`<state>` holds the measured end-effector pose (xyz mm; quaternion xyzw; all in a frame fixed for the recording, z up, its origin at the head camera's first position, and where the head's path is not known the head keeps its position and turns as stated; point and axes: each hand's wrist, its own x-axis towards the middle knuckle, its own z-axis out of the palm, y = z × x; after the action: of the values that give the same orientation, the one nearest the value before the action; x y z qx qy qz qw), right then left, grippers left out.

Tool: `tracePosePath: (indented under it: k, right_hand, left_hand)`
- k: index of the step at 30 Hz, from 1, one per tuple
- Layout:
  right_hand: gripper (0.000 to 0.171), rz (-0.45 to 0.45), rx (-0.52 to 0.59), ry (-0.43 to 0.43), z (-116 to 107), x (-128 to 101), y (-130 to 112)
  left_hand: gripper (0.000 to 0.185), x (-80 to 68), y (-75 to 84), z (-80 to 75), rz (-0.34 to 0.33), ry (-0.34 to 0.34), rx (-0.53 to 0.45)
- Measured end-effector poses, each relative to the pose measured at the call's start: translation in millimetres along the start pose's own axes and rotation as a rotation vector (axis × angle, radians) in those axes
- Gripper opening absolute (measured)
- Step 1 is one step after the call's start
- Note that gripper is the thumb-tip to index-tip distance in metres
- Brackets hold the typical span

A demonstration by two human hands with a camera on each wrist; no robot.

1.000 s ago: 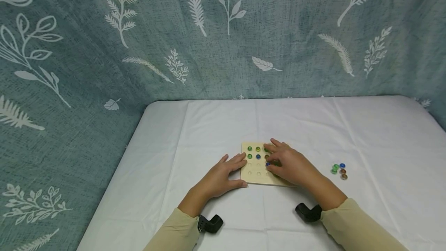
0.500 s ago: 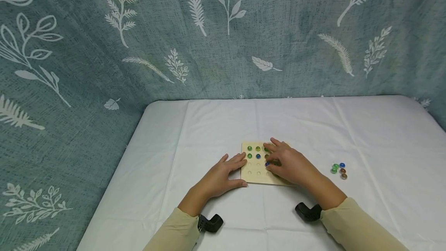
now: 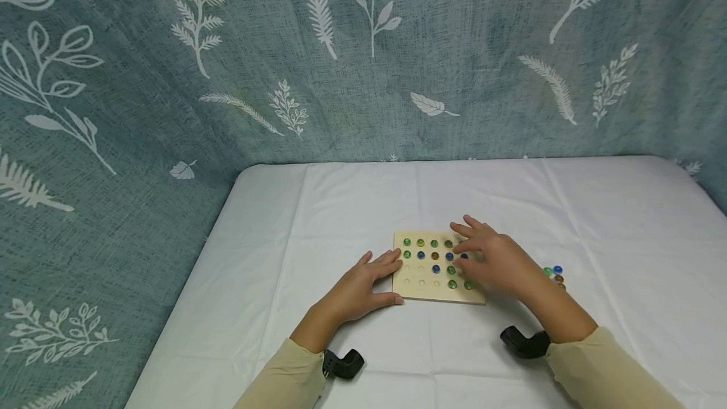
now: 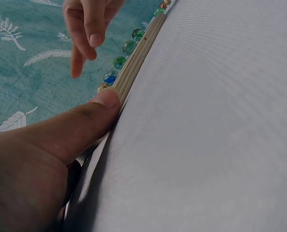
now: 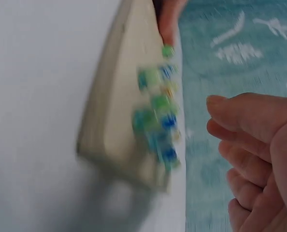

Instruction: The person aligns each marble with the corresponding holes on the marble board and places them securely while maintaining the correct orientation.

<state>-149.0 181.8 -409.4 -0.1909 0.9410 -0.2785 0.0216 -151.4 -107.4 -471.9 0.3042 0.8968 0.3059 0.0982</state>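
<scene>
A square wooden board (image 3: 420, 292) with rows of dimples lies on the white cloth. Green, blue and brown glass marbles (image 3: 435, 243) fill its far rows and right columns; the near-left dimples are bare. My left hand (image 3: 372, 281) rests flat against the board's left edge, and its thumb (image 4: 105, 100) presses the board's side (image 4: 139, 54). My right hand (image 3: 493, 259) hovers over the board's right edge, fingers loosely spread and holding nothing. The right wrist view is blurred: board (image 5: 115, 101), marbles (image 5: 159, 112) and my relaxed right fingers (image 5: 250, 140).
A small cluster of loose marbles (image 3: 556, 274) lies on the cloth just right of my right hand. The white-covered table (image 3: 352, 207) ends at a leaf-patterned blue curtain (image 3: 363, 55) behind and to the left.
My right hand has lifted off the middle of the board and shifted right, uncovering the marbles in the right columns. The left hand and board have stayed put.
</scene>
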Motion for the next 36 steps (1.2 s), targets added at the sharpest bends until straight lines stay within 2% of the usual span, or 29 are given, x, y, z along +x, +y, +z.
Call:
tracePosePath:
  k: [7,15,21,25,30,36]
  right_hand:
    - [0.033,0.094,0.040,0.072,-29.7,-25.5,37.8]
    - [0.045,0.220,0.085,0.089,-50.8,-57.4,82.3]
    - [0.045,0.289,0.108,0.095,-52.7,-78.0,109.6]
    - [0.042,0.313,0.111,0.098,-49.8,-83.7,122.2]
    - [0.042,0.348,0.080,0.069,-45.7,-84.1,129.5]
    - [0.036,0.325,0.089,0.076,-43.0,-84.7,130.8]
  left_hand:
    - [0.076,-0.6,1.7,-0.9,0.001,-0.003,0.001]
    - [0.076,-0.8,0.6,0.3,0.014,0.009,0.021]
    - [0.075,-0.5,1.5,0.6,0.007,0.002,0.010]
    - [0.076,-0.2,1.9,0.3,0.004,0.000,0.005]
    - [0.076,-0.6,1.8,0.9,0.006,0.002,0.019]
    - [0.076,0.2,0.4,2.0,-0.007,-0.001,0.006]
